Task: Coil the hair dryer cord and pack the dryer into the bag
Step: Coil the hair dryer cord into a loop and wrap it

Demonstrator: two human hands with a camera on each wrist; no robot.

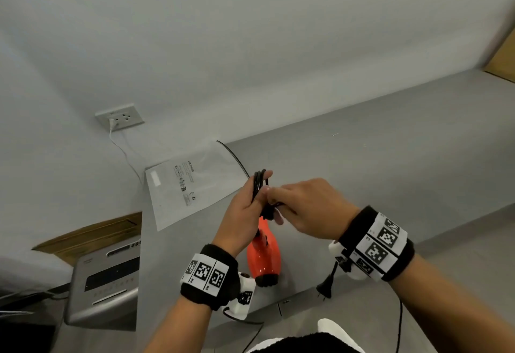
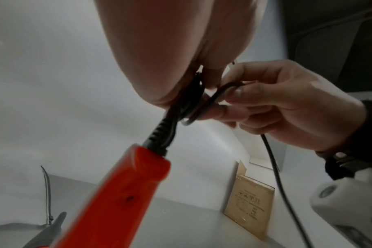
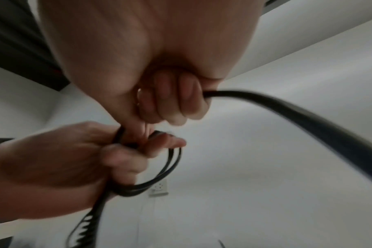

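An orange-red hair dryer [image 1: 264,255] hangs nozzle-down above the grey counter, held up by its black cord. My left hand [image 1: 245,207] grips several loops of the cord [image 1: 259,182] just above the dryer's handle [image 2: 121,189]. My right hand [image 1: 306,207] pinches a strand of the cord [image 2: 212,99] right beside the coil, and the loose length runs out of its curled fingers [image 3: 181,100]. The black plug [image 1: 326,287] dangles below my right wrist. A clear plastic bag [image 1: 192,185] with printed warnings lies flat on the counter behind my hands.
A wall socket [image 1: 119,119] with a white cable plugged in sits on the wall at left. A grey appliance [image 1: 106,283] stands below the counter's left end. A brown paper packet [image 2: 249,206] leans against the wall in the left wrist view.
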